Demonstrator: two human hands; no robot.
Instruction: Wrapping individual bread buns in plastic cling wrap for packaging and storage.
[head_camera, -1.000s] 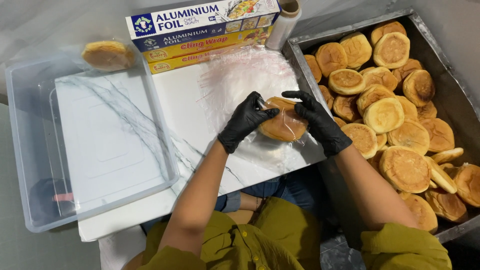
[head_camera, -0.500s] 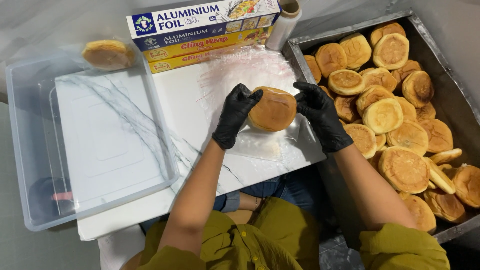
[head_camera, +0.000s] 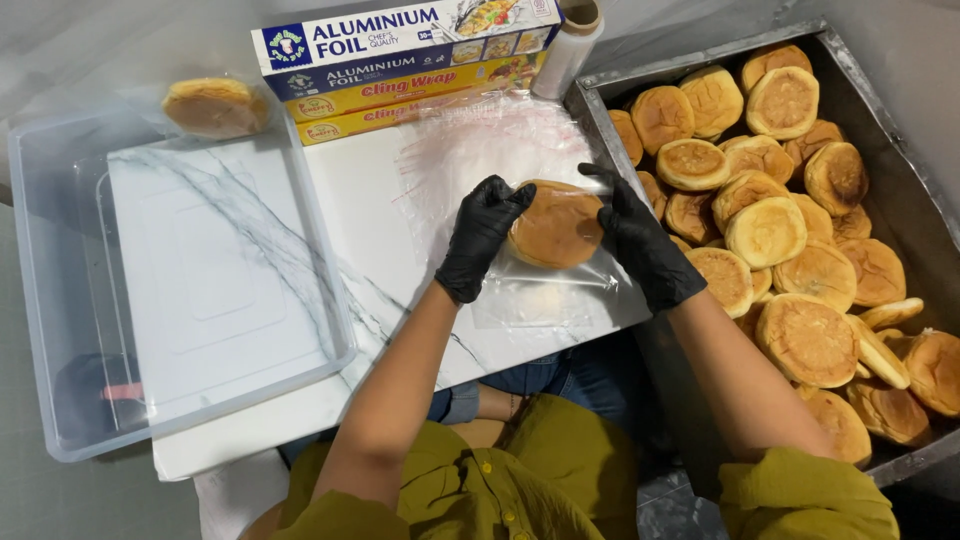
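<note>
now the bun (head_camera: 556, 224) sits raised off the cling film sheet (head_camera: 520, 150), left hand (head_camera: 484, 235) and right hand (head_camera: 640, 240) both gripping it; earlier it lay lower.

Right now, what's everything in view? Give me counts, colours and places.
bun in hand: one, golden brown, held between both hands over the board
plastic wrap: one clear sheet, spread on the board under the bun
wrapped bun: one, golden, at the far left corner of the tub
tub: one, clear plastic, left side
board: one, white marble pattern, centre
metal tray: one, grey, right side
buns in tray: dozens, golden brown, piled in the metal tray
boxes: three long ones stacked, blue-white on two yellow, far edge of the board
roll: one, clear film on a cardboard core, beside the boxes
left hand: black glove, on the bun's left side
right hand: black glove, on the bun's right side
</note>
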